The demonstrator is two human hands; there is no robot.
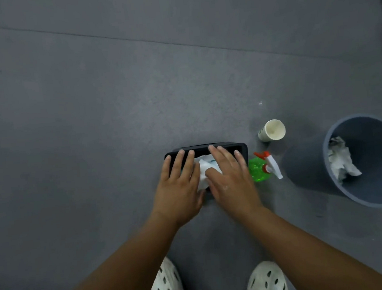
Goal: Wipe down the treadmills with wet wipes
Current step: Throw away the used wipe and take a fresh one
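Note:
A black wipe box [241, 148] sits on the dark grey floor in front of my feet. A white wet wipe [202, 178] sticks up out of its top opening. My left hand [177, 191] lies over the left half of the box with its fingers spread across the top, holding it down. My right hand [231, 180] covers the right half, its thumb pressed onto the wipe and its fingers reaching over it. The treadmills are out of view.
A green spray bottle [257, 170] with a white and red trigger stands just right of the box. A paper cup [273, 130] stands behind it. A grey bin [372, 200] with crumpled used wipes [341, 160] is at the right. My white perforated shoes [267, 280] are at the bottom.

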